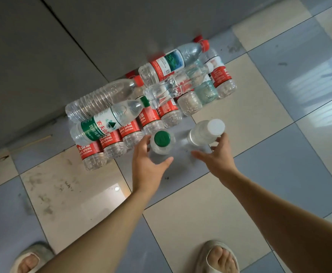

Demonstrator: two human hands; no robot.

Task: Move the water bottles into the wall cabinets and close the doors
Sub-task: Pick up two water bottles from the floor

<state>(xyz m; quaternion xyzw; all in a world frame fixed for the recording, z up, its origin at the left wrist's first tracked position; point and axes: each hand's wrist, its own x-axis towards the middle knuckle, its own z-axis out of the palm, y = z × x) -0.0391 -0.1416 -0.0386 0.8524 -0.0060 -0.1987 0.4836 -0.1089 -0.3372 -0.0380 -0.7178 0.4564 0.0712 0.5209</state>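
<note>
Plastic water bottles sit stacked on the tiled floor by the wall; your left hand and right hand reach open-fingered around the green-capped bottle and white-capped bottle, neither gripped; no cabinet visible, nearly all remains

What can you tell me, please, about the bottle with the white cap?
The white-capped bottle is small, clear plastic, with a broad white screw cap and no label in view. It stands upright on a grey floor tile, apart from the pile. The right hand reaches it with spread fingers, fingertips at its side, not yet gripping.
</note>
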